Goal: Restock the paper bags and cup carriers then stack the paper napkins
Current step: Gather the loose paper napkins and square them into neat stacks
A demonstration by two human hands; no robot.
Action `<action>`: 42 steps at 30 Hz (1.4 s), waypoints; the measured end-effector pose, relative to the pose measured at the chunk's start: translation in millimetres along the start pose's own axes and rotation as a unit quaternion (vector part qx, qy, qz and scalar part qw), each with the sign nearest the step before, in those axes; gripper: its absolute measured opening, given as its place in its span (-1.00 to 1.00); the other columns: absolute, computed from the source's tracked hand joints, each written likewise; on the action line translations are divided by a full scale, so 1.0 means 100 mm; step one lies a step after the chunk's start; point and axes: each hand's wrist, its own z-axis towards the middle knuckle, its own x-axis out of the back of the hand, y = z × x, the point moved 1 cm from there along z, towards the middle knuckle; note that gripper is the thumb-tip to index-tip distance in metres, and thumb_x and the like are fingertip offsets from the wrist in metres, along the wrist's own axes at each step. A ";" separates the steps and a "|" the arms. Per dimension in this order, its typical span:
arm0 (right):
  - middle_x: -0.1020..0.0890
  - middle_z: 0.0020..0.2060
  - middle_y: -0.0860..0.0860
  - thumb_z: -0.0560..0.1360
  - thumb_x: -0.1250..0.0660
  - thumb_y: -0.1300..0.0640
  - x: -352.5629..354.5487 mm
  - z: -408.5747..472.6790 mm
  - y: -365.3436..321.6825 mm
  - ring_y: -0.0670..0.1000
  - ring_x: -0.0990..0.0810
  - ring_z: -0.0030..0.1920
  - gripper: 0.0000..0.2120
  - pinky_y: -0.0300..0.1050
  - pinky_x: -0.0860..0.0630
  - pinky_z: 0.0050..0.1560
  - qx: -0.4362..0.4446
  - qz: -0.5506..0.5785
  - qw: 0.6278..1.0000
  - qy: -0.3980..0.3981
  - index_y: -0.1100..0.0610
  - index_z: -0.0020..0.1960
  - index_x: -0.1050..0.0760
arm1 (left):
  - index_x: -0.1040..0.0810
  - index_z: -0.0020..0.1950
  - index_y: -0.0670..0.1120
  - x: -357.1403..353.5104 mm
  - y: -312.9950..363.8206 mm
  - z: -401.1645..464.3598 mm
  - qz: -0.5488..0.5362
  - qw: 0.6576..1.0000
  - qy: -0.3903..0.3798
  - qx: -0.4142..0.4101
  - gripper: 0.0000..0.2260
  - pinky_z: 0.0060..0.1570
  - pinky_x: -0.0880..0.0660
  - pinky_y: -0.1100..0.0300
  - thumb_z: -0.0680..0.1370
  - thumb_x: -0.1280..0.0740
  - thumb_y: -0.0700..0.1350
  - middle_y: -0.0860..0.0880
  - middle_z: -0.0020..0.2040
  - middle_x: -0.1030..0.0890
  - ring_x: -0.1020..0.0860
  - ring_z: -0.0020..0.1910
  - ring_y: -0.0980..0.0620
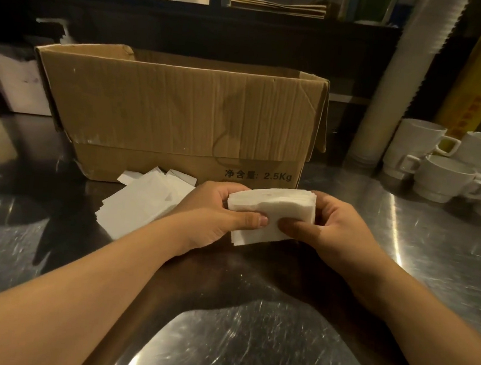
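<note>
A thick stack of white paper napkins point(271, 211) is held just above the steel counter, in front of the cardboard box. My left hand point(218, 218) grips its left side, thumb across the front. My right hand point(328, 228) grips the right side, thumb pressed on the front face. To the left, a looser pile of napkins point(141, 202) lies spread on the counter, partly behind my left wrist. Folded brown paper bags point(278, 6) lie on the shelf at the top.
An open cardboard box point(181, 113) marked 2.5Kg stands behind my hands. White cups point(443, 174) are stacked at the right, beside a tall sleeve of paper cups point(401, 88). A pump bottle point(63, 33) stands behind the box at the left. The steel counter point(248, 343) extends toward me.
</note>
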 end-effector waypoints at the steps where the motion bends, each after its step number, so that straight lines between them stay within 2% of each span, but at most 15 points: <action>1: -0.73 0.07 -0.06 0.37 -0.54 0.09 -0.01 -0.02 -0.02 0.00 -0.71 0.11 -0.55 0.01 -0.66 0.09 0.002 0.034 0.999 -0.001 -0.02 0.24 -0.58 | -0.69 0.10 0.12 0.01 0.00 -0.01 -0.026 1.000 0.001 0.001 -0.67 0.06 -0.55 0.19 0.36 -0.59 0.09 0.14 -0.03 -0.73 -0.66 0.02 0.17; 3: -0.73 0.07 0.03 0.33 -0.54 0.04 -0.05 -0.03 -0.07 0.07 -0.72 0.09 -0.51 0.04 -0.65 0.06 0.000 0.089 0.996 0.013 0.06 0.24 -0.59 | -0.70 0.11 0.08 0.02 0.02 -0.03 -0.064 0.998 -0.005 0.005 -0.63 0.04 -0.56 0.12 0.34 -0.58 0.12 0.07 -0.03 -0.73 -0.68 0.02 0.09; 5: -0.74 0.02 0.06 0.23 -0.55 -0.04 -0.07 0.00 -0.11 0.09 -0.72 0.06 -0.45 0.01 -0.67 0.01 -0.004 0.120 0.992 0.041 0.09 0.19 -0.61 | -0.71 0.13 0.05 0.02 0.03 -0.05 -0.094 0.995 -0.015 0.015 -0.65 0.01 -0.56 0.15 0.39 -0.60 0.12 0.04 -0.03 -0.71 -0.67 0.01 0.06; 8: -0.73 0.00 0.09 0.20 -0.56 -0.03 -0.10 0.08 -0.20 0.13 -0.71 0.07 -0.44 0.03 -0.68 0.01 -0.019 0.179 0.981 0.068 0.13 0.15 -0.61 | -0.71 0.14 0.04 0.02 0.10 -0.07 -0.131 0.991 -0.014 0.033 -0.66 -0.03 -0.56 0.21 0.42 -0.58 0.12 0.03 -0.03 -0.71 -0.67 0.01 0.05; 12: -0.73 0.02 0.05 0.17 -0.56 -0.03 -0.13 0.27 -0.47 0.09 -0.71 0.12 -0.39 0.08 -0.66 0.11 -0.036 0.227 0.968 0.100 0.10 0.19 -0.59 | -0.70 0.14 -0.04 0.06 0.32 0.01 -0.209 0.976 0.035 0.052 -0.61 0.07 -0.65 0.04 0.35 -0.54 0.06 -0.06 0.00 -0.74 -0.71 0.03 -0.03; 14: -0.72 0.06 0.02 0.13 -0.58 -0.08 -0.16 0.37 -0.65 0.08 -0.70 0.14 -0.34 0.14 -0.64 0.16 -0.043 0.220 0.968 0.115 0.06 0.20 -0.59 | -0.68 0.18 -0.07 0.13 0.45 0.05 -0.245 0.966 0.052 0.055 -0.56 0.08 -0.64 0.05 0.35 -0.55 0.05 -0.09 0.04 -0.74 -0.71 0.06 -0.05; 16: -0.73 0.04 -0.04 0.11 -0.57 -0.12 -0.17 0.48 -0.86 0.05 -0.70 0.13 -0.34 0.14 -0.66 0.13 -0.054 0.212 0.968 0.125 0.01 0.18 -0.59 | -0.66 0.23 -0.02 0.26 0.61 0.09 -0.256 0.962 0.064 0.067 -0.51 0.14 -0.62 0.03 0.35 -0.56 0.10 -0.06 0.10 -0.73 -0.69 0.13 -0.04; 19: -0.73 -0.02 -0.10 0.15 -0.56 -0.09 -0.15 0.68 -1.29 0.02 -0.71 0.10 -0.44 0.06 -0.68 0.05 -0.056 0.198 0.971 0.118 -0.04 0.14 -0.59 | -0.63 0.23 0.04 0.52 0.91 0.19 -0.264 0.958 0.067 0.088 -0.56 0.23 -0.60 -0.02 0.39 -0.56 0.11 0.00 0.08 -0.71 -0.67 0.15 -0.02; 23: -0.73 -0.04 -0.15 0.21 -0.53 -0.07 -0.14 1.00 -1.84 0.00 -0.70 0.09 -0.50 0.06 -0.67 0.10 -0.063 0.190 0.973 0.117 -0.05 0.14 -0.60 | -0.60 0.21 0.07 0.91 1.36 0.40 -0.225 0.968 0.044 0.102 -0.54 0.17 -0.57 0.09 0.38 -0.60 0.15 0.07 0.03 -0.70 -0.65 0.14 0.01; 26: -0.72 -0.04 -0.17 0.31 -0.52 -0.04 -0.17 1.23 -2.18 -0.04 -0.70 0.09 -0.58 0.03 -0.67 0.10 -0.062 0.188 0.974 0.108 -0.07 0.16 -0.59 | -0.59 0.18 0.08 1.17 1.64 0.55 -0.213 0.970 0.064 0.096 -0.56 0.18 -0.60 0.10 0.39 -0.58 0.18 0.09 0.02 -0.70 -0.64 0.15 0.00; 31: -0.70 -0.01 -0.21 0.23 -0.55 -0.22 -0.26 1.71 -2.70 -0.10 -0.70 0.07 -0.45 0.04 -0.66 0.14 -0.062 0.112 0.988 0.082 -0.16 0.18 -0.54 | -0.58 0.19 0.07 1.67 2.01 0.82 -0.210 0.968 0.101 0.091 -0.76 0.14 -0.64 0.12 0.54 -0.47 0.06 0.13 0.01 -0.71 -0.68 0.09 0.08; 34: -0.69 -0.01 -0.21 0.26 -0.54 -0.20 -0.31 1.99 -2.99 -0.11 -0.69 0.07 -0.49 0.05 -0.65 0.16 -0.060 0.101 0.990 0.072 -0.17 0.18 -0.53 | -0.59 0.21 0.07 1.96 2.18 0.98 -0.213 0.966 0.114 0.095 -0.73 0.12 -0.65 0.12 0.54 -0.47 0.05 0.13 0.01 -0.72 -0.69 0.06 0.11; 38: -0.70 0.02 -0.20 0.39 -0.52 -0.11 -0.42 2.41 -3.37 -0.10 -0.69 0.08 -0.61 0.03 -0.65 0.16 -0.060 0.090 0.992 0.059 -0.18 0.19 -0.54 | -0.59 0.22 0.13 2.40 2.40 1.15 -0.213 0.963 0.133 0.099 -0.64 0.05 -0.61 0.21 0.46 -0.47 0.16 0.18 0.02 -0.72 -0.68 0.02 0.19; 42: -0.71 0.07 -0.11 0.44 -0.50 -0.02 -0.53 2.79 -3.72 -0.03 -0.70 0.09 -0.62 0.08 -0.67 0.14 -0.069 0.113 0.990 0.051 -0.09 0.23 -0.54 | -0.65 0.21 0.06 2.87 2.60 1.32 -0.221 0.960 0.123 0.122 -0.64 0.16 -0.63 0.00 0.46 -0.45 0.16 0.04 0.03 -0.75 -0.73 0.03 0.00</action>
